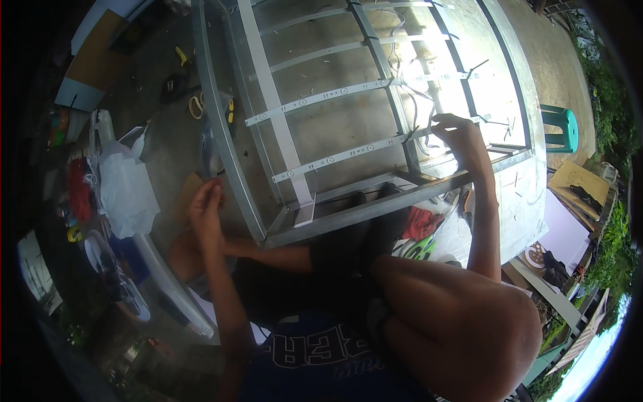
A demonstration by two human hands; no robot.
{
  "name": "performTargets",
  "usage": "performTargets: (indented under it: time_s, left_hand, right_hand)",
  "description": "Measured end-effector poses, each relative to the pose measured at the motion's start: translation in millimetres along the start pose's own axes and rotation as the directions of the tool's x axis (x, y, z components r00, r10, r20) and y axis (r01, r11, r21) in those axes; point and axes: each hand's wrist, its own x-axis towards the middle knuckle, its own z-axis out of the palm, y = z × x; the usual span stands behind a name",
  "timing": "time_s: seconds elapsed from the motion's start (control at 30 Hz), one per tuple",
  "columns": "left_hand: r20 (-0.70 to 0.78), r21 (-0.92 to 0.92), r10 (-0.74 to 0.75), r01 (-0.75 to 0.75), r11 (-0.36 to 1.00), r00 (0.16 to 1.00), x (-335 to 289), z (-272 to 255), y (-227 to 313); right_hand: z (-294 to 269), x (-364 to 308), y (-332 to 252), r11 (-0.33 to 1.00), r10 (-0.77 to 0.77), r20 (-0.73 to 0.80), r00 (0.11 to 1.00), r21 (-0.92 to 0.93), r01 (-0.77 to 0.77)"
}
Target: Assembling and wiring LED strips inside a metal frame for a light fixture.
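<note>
A grey metal frame (362, 220) stands before me with LED light strips (345, 159) fixed across its bars. At the nearest strip, right of the middle bar, my right hand (463, 137) is bent, its fingertips pinched on a thin grey wire (427, 107). Glare washes out part of that spot. Outside the frame's near left corner is my left hand (207, 202), its fingers curled and pressed together. Whatever lies in them, if anything, is too small to make out. A flat white bar (274, 100) crosses under the left ends of the strips.
A yellow cutter (231, 110) and a tape roll (195, 106) lie left of the frame. White plastic bags (127, 184) and a fan (114, 275) are farther left. Green-handled scissors (420, 249) and a red cloth (422, 222) lie near my knee. A green stool (561, 127) stands right.
</note>
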Motion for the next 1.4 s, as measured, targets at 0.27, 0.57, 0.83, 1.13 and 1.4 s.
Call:
performTargets:
  time_s: [0.27, 0.57, 0.83, 1.13, 1.4]
  left_hand:
    - [-0.145, -0.098, 0.182, -0.197, 0.975, 0.973, 12.6, 17.6, 64.4]
    - [-0.169, -0.040, 0.351, -0.362, 0.931, 0.921, -14.1, 57.7, 90.1]
    - [-0.082, 0.075, 0.364, -0.358, 0.931, 0.928, -28.3, 58.6, 75.8]
    - [-0.065, 0.129, 0.363, -0.353, 0.927, 0.929, -37.7, 51.8, 71.4]
    - [-0.141, 0.058, 0.297, -0.292, 0.955, 0.944, -34.2, 34.7, 53.3]
  right_hand:
    - [8.9, -1.7, 7.8, 0.999, -0.036, -0.025, 0.999, 0.002, 0.036]
    - [8.3, -6.3, 6.5, 0.971, 0.029, -0.095, 0.995, -0.234, -0.051]
    - [16.0, -1.8, 27.4, 0.962, -0.187, -0.229, 0.955, -0.239, 0.131]
    - [13.2, -5.2, 22.8, 0.970, -0.169, -0.221, 0.960, -0.212, 0.122]
    - [11.7, -6.8, 13.3, 0.967, -0.155, -0.177, 0.972, -0.229, 0.113]
